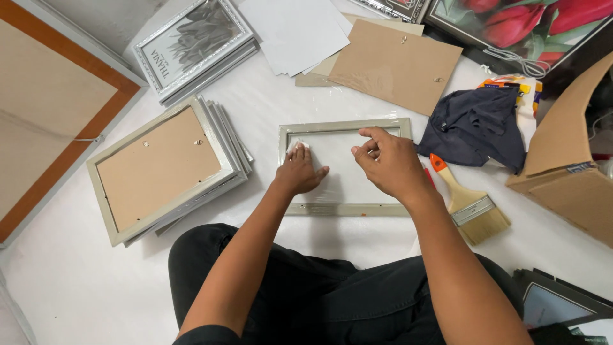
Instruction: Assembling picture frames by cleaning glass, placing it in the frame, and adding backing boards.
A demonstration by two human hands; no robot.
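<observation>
A pale grey-green picture frame (345, 209) lies face down on the white surface in front of me, its glass pane showing. My left hand (298, 172) presses a small white cloth or wad (297, 146) against the glass near the frame's upper left corner. My right hand (388, 163) rests over the right half of the frame, fingers curled with the thumb and forefinger pinched together near the top rail; whether it holds anything I cannot tell.
A stack of face-down frames (159, 169) sits to the left, another framed stack (195, 48) beyond it. Brown backing boards (396, 64) and white sheets (294, 32) lie at the back. A dark cloth (479, 124), a paintbrush (469, 207) and a cardboard box (568, 166) are on the right.
</observation>
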